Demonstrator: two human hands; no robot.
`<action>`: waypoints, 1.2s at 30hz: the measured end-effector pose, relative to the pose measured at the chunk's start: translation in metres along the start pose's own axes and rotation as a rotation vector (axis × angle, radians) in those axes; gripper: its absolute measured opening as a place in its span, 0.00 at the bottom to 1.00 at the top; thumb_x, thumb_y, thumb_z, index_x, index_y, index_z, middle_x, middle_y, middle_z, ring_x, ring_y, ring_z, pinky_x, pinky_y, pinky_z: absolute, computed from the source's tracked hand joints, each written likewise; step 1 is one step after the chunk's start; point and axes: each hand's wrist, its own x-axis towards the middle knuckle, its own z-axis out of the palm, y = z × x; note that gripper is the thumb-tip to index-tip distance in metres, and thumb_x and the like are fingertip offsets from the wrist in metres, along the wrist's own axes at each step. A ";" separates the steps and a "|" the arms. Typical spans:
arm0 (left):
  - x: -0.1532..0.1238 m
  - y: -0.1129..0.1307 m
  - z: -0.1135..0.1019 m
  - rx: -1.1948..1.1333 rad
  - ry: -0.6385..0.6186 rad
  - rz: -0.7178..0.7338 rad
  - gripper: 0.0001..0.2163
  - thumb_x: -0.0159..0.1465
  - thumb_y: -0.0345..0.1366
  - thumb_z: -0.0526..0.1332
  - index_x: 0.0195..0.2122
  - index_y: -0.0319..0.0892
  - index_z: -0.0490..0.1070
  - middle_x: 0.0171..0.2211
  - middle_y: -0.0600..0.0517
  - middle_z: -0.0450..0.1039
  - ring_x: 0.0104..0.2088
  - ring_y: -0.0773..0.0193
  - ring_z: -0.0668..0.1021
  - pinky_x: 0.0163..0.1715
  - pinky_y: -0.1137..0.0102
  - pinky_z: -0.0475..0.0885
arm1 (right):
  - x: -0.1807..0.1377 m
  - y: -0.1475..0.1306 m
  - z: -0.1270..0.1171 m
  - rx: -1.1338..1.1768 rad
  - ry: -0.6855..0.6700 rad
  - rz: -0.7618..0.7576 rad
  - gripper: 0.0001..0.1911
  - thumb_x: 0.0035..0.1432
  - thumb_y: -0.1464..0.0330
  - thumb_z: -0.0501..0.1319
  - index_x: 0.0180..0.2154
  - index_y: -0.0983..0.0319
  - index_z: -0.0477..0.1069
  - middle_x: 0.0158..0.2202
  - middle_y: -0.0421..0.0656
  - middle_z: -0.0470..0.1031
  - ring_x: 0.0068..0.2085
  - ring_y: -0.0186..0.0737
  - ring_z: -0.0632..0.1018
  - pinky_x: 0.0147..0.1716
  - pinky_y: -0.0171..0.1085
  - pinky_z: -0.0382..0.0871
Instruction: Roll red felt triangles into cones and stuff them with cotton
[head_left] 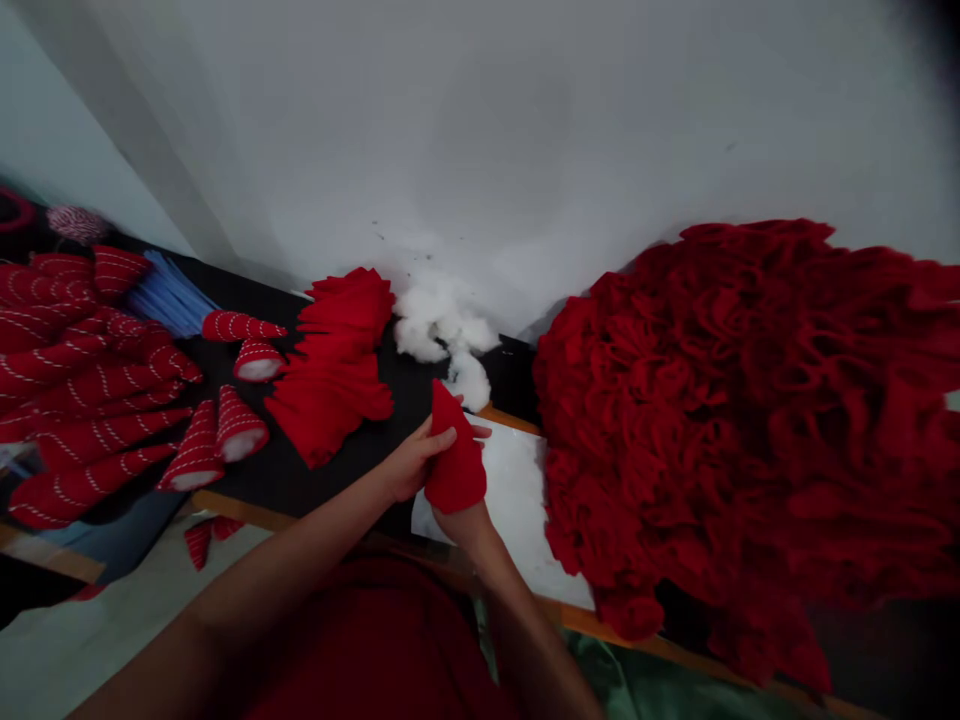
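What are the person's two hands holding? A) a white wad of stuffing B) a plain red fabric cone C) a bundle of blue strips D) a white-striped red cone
B: the left hand and right hand hold a plain red fabric cone that has no white stripes.

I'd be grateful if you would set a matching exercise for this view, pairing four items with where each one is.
Items:
1. Red cone
2. White stuffing
3. Ruffled red heap
4. Striped cones

Places:
A. Right of the hands
B. Between the left hand and right hand
C. On the black surface, at far left
D. Against the wall, beyond the hands

Pairs: 1-B, 2-D, 3-A, 4-C
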 end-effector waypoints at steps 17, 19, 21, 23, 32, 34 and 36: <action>0.002 -0.015 -0.005 -0.139 0.228 0.034 0.23 0.54 0.32 0.62 0.50 0.44 0.60 0.42 0.45 0.72 0.41 0.57 0.75 0.44 0.61 0.67 | -0.026 -0.013 -0.026 -0.111 -0.044 -0.105 0.24 0.55 0.71 0.50 0.55 0.61 0.57 0.49 0.51 0.67 0.54 0.49 0.65 0.49 0.49 0.65; 0.006 -0.014 -0.009 -0.164 0.296 0.063 0.21 0.53 0.33 0.63 0.49 0.44 0.62 0.40 0.46 0.72 0.39 0.60 0.76 0.43 0.63 0.68 | -0.031 -0.015 -0.032 -0.146 -0.059 -0.170 0.25 0.54 0.74 0.50 0.55 0.61 0.56 0.51 0.50 0.65 0.55 0.49 0.64 0.51 0.51 0.62; 0.009 -0.015 -0.012 -0.183 0.354 0.094 0.18 0.53 0.34 0.63 0.45 0.42 0.64 0.38 0.47 0.73 0.36 0.62 0.76 0.42 0.65 0.69 | -0.036 -0.015 -0.036 -0.168 -0.010 -0.190 0.26 0.53 0.76 0.50 0.56 0.61 0.55 0.53 0.50 0.63 0.55 0.48 0.63 0.51 0.53 0.61; 0.010 -0.019 -0.013 -0.197 0.389 0.086 0.14 0.54 0.36 0.62 0.41 0.39 0.67 0.37 0.46 0.73 0.35 0.63 0.76 0.41 0.67 0.69 | -0.037 -0.014 -0.035 -0.141 0.054 -0.128 0.27 0.53 0.77 0.49 0.56 0.61 0.55 0.53 0.51 0.63 0.54 0.46 0.64 0.50 0.52 0.62; -0.002 -0.026 -0.005 -0.188 0.262 0.059 0.21 0.55 0.40 0.61 0.49 0.42 0.61 0.44 0.44 0.70 0.41 0.54 0.75 0.43 0.56 0.69 | -0.027 -0.026 -0.024 -0.019 -0.029 -0.021 0.26 0.56 0.74 0.49 0.57 0.63 0.52 0.55 0.49 0.62 0.55 0.46 0.65 0.52 0.50 0.62; -0.006 -0.026 -0.004 -0.177 0.200 0.075 0.24 0.55 0.40 0.61 0.52 0.46 0.58 0.47 0.44 0.69 0.42 0.53 0.75 0.43 0.55 0.68 | -0.026 -0.029 -0.025 0.050 -0.023 0.003 0.27 0.56 0.72 0.48 0.58 0.62 0.51 0.57 0.48 0.60 0.56 0.45 0.64 0.53 0.48 0.62; -0.008 -0.028 -0.004 -0.182 0.135 0.091 0.28 0.54 0.42 0.62 0.55 0.48 0.54 0.48 0.44 0.68 0.43 0.52 0.74 0.43 0.55 0.68 | -0.025 -0.031 -0.028 0.139 -0.069 -0.007 0.26 0.56 0.72 0.48 0.57 0.61 0.53 0.56 0.47 0.62 0.55 0.45 0.65 0.51 0.46 0.64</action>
